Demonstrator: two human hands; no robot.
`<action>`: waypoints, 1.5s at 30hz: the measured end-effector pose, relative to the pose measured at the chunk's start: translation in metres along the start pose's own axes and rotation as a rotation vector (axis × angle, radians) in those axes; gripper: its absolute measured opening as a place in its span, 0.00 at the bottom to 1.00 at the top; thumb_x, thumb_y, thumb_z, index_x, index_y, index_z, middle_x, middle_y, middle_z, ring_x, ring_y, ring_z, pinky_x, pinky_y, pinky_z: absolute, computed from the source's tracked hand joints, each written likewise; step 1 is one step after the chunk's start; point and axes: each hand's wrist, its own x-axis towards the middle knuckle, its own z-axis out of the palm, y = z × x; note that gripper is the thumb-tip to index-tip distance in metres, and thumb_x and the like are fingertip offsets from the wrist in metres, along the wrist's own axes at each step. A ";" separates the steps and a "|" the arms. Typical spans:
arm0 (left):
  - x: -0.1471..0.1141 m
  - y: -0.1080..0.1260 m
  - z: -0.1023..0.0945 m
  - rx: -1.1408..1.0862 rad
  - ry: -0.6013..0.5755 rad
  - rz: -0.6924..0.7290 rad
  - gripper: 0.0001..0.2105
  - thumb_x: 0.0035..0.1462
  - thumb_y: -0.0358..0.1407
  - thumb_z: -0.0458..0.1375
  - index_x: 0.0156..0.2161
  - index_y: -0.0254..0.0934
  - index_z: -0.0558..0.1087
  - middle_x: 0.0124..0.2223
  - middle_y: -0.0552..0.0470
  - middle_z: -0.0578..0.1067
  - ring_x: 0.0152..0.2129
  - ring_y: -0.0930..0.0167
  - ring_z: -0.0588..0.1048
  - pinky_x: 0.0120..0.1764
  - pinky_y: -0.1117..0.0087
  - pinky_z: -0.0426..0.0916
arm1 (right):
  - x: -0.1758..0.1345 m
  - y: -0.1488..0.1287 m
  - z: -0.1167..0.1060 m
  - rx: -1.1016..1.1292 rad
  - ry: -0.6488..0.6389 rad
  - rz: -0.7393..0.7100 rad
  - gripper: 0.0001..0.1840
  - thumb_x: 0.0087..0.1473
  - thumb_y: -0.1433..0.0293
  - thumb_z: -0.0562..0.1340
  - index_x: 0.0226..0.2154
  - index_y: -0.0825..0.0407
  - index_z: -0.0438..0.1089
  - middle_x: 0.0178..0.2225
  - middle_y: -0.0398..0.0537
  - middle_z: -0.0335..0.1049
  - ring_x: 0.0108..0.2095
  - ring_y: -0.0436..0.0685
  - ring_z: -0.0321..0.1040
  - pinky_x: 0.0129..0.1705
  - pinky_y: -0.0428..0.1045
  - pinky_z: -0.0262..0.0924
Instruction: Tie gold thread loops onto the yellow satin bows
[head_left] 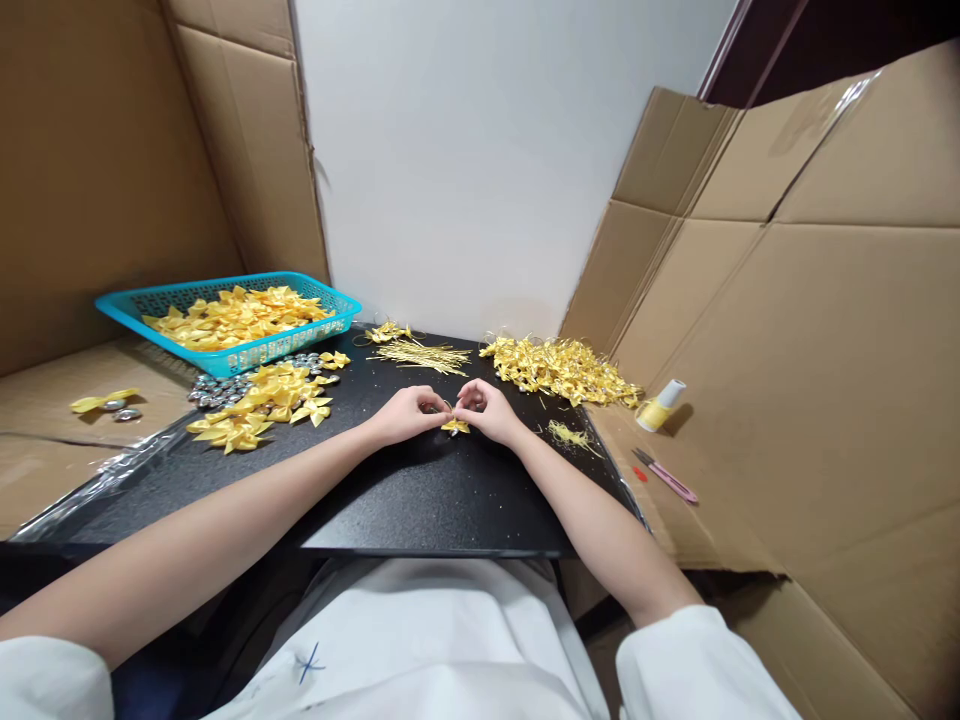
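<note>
My left hand (412,414) and my right hand (489,411) meet over the middle of the black table, both closed in a fingertip pinch. Between and just below their fingertips is a small yellow ribbon bow (455,428). Something thin and golden, like a cord, shows near the left fingertips; the fingers partly cover it. On the left lie a pile of yellow bows (281,393) and several shiny silver bells or beads (217,391). Behind my hands is a bundle of thin gold cords (422,356). To the right sits a heap of bows with gold cords (559,368).
A turquoise basket (241,358) full of yellow bows stands back left. Cord scraps (571,436) lie right of my hands. Pink-handled thread snips (667,476) and a yellow spool (660,406) are on the right cardboard. Cardboard walls (810,330) rise at both sides.
</note>
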 end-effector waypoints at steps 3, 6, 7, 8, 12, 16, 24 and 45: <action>0.000 0.000 0.000 0.011 -0.011 0.044 0.15 0.45 0.48 0.60 0.28 0.38 0.79 0.26 0.52 0.71 0.26 0.69 0.68 0.31 0.71 0.59 | 0.000 0.000 0.000 0.024 -0.005 0.018 0.15 0.40 0.67 0.65 0.31 0.51 0.61 0.27 0.41 0.70 0.25 0.48 0.64 0.30 0.46 0.56; 0.001 -0.003 0.001 -0.031 -0.005 0.031 0.15 0.47 0.48 0.59 0.27 0.37 0.79 0.27 0.52 0.72 0.25 0.71 0.68 0.30 0.71 0.59 | 0.000 0.000 0.000 0.020 0.002 0.027 0.15 0.39 0.67 0.65 0.31 0.51 0.61 0.27 0.40 0.70 0.24 0.48 0.63 0.29 0.46 0.56; 0.002 -0.004 0.001 -0.053 0.004 0.007 0.15 0.47 0.47 0.58 0.27 0.37 0.78 0.27 0.52 0.73 0.25 0.71 0.67 0.29 0.71 0.59 | 0.001 0.001 0.000 0.013 0.008 0.024 0.14 0.39 0.68 0.65 0.31 0.51 0.62 0.27 0.40 0.69 0.24 0.48 0.62 0.30 0.46 0.56; 0.002 -0.004 0.001 -0.078 0.017 -0.023 0.14 0.47 0.46 0.58 0.27 0.36 0.78 0.26 0.53 0.73 0.24 0.71 0.67 0.29 0.71 0.59 | 0.001 0.001 0.000 0.004 0.013 0.019 0.14 0.39 0.68 0.64 0.31 0.51 0.62 0.26 0.40 0.69 0.24 0.48 0.62 0.30 0.46 0.56; 0.004 -0.004 0.001 -0.250 0.065 -0.121 0.13 0.45 0.44 0.58 0.27 0.35 0.76 0.24 0.54 0.74 0.24 0.71 0.69 0.31 0.71 0.62 | 0.001 0.003 0.000 -0.049 0.013 -0.007 0.11 0.39 0.71 0.62 0.30 0.52 0.63 0.25 0.38 0.66 0.23 0.47 0.59 0.29 0.45 0.54; 0.003 0.003 0.001 -0.432 0.065 -0.148 0.10 0.42 0.41 0.57 0.24 0.36 0.74 0.27 0.53 0.76 0.29 0.68 0.72 0.38 0.69 0.64 | 0.000 0.003 0.000 -0.070 -0.006 -0.013 0.10 0.39 0.72 0.61 0.30 0.52 0.64 0.24 0.37 0.65 0.23 0.46 0.56 0.28 0.44 0.53; 0.004 0.008 0.001 -0.512 0.042 -0.202 0.09 0.40 0.41 0.54 0.23 0.37 0.69 0.23 0.56 0.69 0.24 0.71 0.65 0.29 0.72 0.57 | -0.001 0.003 0.002 -0.094 -0.005 -0.031 0.08 0.39 0.72 0.60 0.29 0.52 0.64 0.24 0.37 0.64 0.23 0.47 0.55 0.29 0.45 0.53; 0.004 -0.002 0.004 -0.407 -0.084 -0.058 0.11 0.44 0.42 0.59 0.29 0.35 0.71 0.26 0.55 0.72 0.26 0.71 0.69 0.33 0.70 0.63 | -0.007 -0.022 0.002 -0.587 -0.012 -0.032 0.03 0.49 0.70 0.64 0.26 0.48 0.75 0.31 0.44 0.75 0.37 0.56 0.66 0.47 0.56 0.50</action>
